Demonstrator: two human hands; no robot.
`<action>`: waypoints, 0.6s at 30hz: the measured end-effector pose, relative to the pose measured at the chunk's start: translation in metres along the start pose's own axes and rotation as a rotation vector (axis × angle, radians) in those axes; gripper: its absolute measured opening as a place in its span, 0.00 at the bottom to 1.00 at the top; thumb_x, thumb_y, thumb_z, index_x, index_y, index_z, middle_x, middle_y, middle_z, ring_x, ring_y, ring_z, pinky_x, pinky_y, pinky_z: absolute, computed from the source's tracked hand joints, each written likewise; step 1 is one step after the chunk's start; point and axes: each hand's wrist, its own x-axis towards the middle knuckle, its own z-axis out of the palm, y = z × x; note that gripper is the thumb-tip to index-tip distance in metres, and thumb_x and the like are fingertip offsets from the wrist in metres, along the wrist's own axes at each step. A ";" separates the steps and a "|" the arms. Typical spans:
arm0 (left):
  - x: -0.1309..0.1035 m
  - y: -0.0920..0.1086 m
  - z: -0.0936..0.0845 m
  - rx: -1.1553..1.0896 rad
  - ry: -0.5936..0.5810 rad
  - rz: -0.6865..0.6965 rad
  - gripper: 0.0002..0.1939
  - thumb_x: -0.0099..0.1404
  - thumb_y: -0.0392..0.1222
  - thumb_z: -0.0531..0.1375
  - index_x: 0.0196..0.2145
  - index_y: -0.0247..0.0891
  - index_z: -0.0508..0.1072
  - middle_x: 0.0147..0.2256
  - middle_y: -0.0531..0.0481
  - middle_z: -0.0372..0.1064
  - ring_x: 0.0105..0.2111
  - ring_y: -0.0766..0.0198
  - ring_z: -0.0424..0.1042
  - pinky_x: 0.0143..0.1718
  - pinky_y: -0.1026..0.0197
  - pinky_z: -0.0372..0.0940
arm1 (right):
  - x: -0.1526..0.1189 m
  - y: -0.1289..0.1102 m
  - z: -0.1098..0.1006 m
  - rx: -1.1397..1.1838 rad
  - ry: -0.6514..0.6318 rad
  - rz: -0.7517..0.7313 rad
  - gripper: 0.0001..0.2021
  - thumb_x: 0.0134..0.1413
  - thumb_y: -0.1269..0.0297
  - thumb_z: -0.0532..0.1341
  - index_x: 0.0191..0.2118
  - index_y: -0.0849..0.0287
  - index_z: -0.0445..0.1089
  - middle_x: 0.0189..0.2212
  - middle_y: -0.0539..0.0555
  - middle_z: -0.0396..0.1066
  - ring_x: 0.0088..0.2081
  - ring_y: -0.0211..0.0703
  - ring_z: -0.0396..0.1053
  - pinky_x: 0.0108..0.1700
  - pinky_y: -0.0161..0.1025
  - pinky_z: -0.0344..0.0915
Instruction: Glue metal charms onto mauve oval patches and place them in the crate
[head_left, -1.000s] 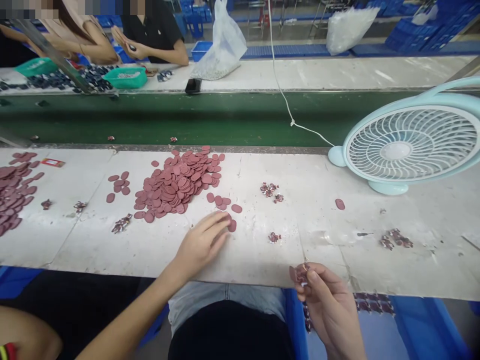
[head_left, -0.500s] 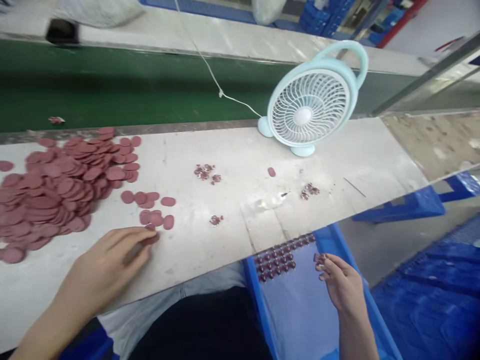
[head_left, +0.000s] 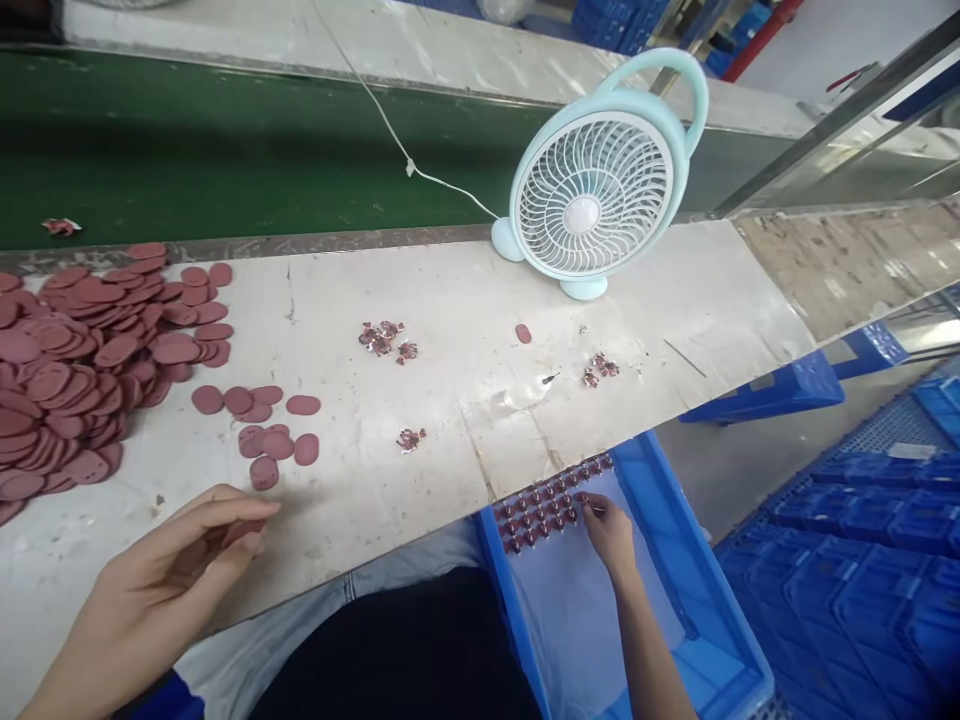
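Inside the blue crate [head_left: 686, 560], the right hand [head_left: 611, 535] is at the end of rows of small dark-red pieces [head_left: 538, 512]; whether it pinches one, I cannot tell. On the tabletop [head_left: 360, 500], loose oval discs [head_left: 276, 444] lie just beyond the nearer left hand [head_left: 154, 578], thumb and fingers parted.

Looks evenly bright | glints off bench [head_left: 465, 350] | darkens along green panel [head_left: 262, 150] | bends and softens toward edges
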 end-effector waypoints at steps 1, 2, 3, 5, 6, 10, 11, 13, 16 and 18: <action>-0.002 0.001 0.002 -0.032 0.020 -0.017 0.06 0.62 0.46 0.66 0.38 0.53 0.80 0.37 0.54 0.73 0.35 0.61 0.70 0.36 0.60 0.68 | 0.001 0.000 0.001 -0.026 0.001 -0.008 0.13 0.66 0.57 0.62 0.50 0.60 0.72 0.47 0.56 0.74 0.45 0.45 0.74 0.48 0.48 0.73; -0.004 0.003 0.004 -0.057 0.042 -0.043 0.05 0.61 0.46 0.67 0.37 0.52 0.81 0.36 0.54 0.73 0.35 0.60 0.70 0.36 0.60 0.69 | 0.003 0.000 0.001 -0.049 0.000 -0.016 0.13 0.66 0.57 0.62 0.50 0.60 0.72 0.48 0.56 0.74 0.45 0.45 0.74 0.48 0.49 0.73; -0.005 0.005 0.005 -0.079 0.059 -0.081 0.05 0.60 0.47 0.67 0.36 0.52 0.81 0.36 0.54 0.73 0.35 0.60 0.70 0.34 0.60 0.69 | 0.004 0.000 0.001 -0.069 -0.002 -0.024 0.13 0.66 0.57 0.62 0.50 0.60 0.72 0.48 0.56 0.74 0.45 0.46 0.74 0.48 0.49 0.73; -0.007 0.010 0.005 -0.127 0.074 -0.177 0.05 0.59 0.48 0.69 0.35 0.52 0.81 0.35 0.55 0.74 0.32 0.62 0.70 0.31 0.61 0.69 | 0.006 -0.002 0.001 -0.101 -0.007 -0.035 0.13 0.66 0.57 0.62 0.50 0.60 0.72 0.48 0.56 0.74 0.45 0.46 0.74 0.49 0.49 0.73; -0.008 0.013 0.006 -0.155 0.077 -0.227 0.05 0.59 0.48 0.69 0.35 0.52 0.81 0.35 0.55 0.74 0.30 0.63 0.70 0.29 0.62 0.69 | 0.006 -0.003 0.001 -0.115 -0.010 -0.038 0.13 0.66 0.57 0.62 0.50 0.60 0.72 0.48 0.56 0.74 0.46 0.46 0.74 0.49 0.49 0.73; -0.010 0.021 0.008 -0.242 0.101 -0.319 0.07 0.58 0.49 0.70 0.35 0.52 0.81 0.31 0.55 0.73 0.25 0.65 0.68 0.21 0.64 0.66 | 0.007 -0.009 -0.002 -0.150 -0.025 -0.038 0.13 0.66 0.58 0.62 0.50 0.60 0.72 0.48 0.56 0.74 0.46 0.46 0.74 0.49 0.49 0.73; -0.010 0.021 0.009 -0.251 0.114 -0.319 0.07 0.58 0.49 0.70 0.35 0.52 0.81 0.31 0.55 0.73 0.25 0.65 0.68 0.20 0.64 0.65 | 0.007 -0.011 -0.002 -0.151 -0.030 -0.036 0.13 0.66 0.58 0.63 0.50 0.60 0.72 0.48 0.56 0.74 0.46 0.46 0.74 0.49 0.49 0.73; -0.009 0.020 0.012 -0.279 0.139 -0.303 0.06 0.58 0.47 0.70 0.35 0.51 0.81 0.30 0.55 0.73 0.23 0.66 0.66 0.19 0.64 0.64 | 0.007 -0.016 -0.003 -0.142 -0.037 -0.030 0.13 0.65 0.58 0.63 0.50 0.60 0.72 0.48 0.56 0.74 0.45 0.46 0.74 0.48 0.49 0.73; -0.008 0.012 0.014 -0.352 0.146 -0.279 0.07 0.56 0.46 0.71 0.34 0.50 0.80 0.27 0.56 0.72 0.20 0.67 0.65 0.16 0.64 0.62 | 0.007 -0.025 -0.005 -0.101 -0.028 -0.009 0.12 0.65 0.58 0.63 0.48 0.60 0.72 0.47 0.56 0.74 0.45 0.45 0.74 0.48 0.48 0.73; -0.007 0.008 0.013 -0.334 0.148 -0.250 0.07 0.57 0.49 0.70 0.35 0.49 0.81 0.24 0.56 0.72 0.18 0.66 0.65 0.17 0.62 0.63 | 0.004 -0.033 -0.009 -0.049 0.001 0.012 0.12 0.65 0.58 0.63 0.47 0.60 0.73 0.46 0.55 0.75 0.44 0.44 0.74 0.48 0.48 0.73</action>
